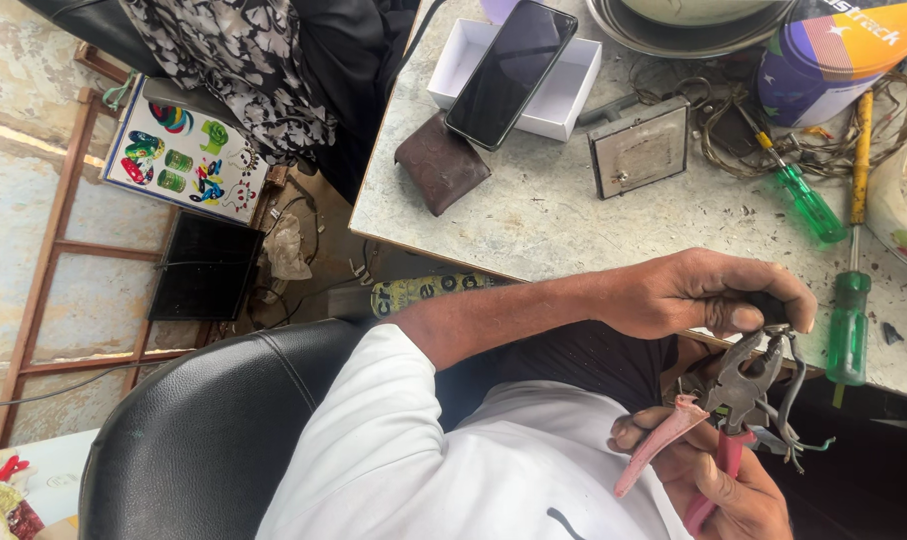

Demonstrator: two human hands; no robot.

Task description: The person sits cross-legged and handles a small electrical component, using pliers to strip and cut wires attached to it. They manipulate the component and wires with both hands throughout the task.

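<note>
- Where the table [573, 230] edge runs diagonally past the forearm, work sits off the edge, over the lap; little open room, w/ two green screwdrivers [851, 320] just beside.
- Left hand [708, 295] closed, pinching a small dark part w/ grey wires [788, 395] at the plier jaws.
- Right hand [723, 480] wrapped round pink-handled pliers [738, 390], directly below the left.
- Pinched part mostly hidden by fingers; right hand cut off at frame bottom.

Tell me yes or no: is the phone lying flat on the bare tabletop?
No, the phone rests tilted across the open white box, not on the table.
</note>
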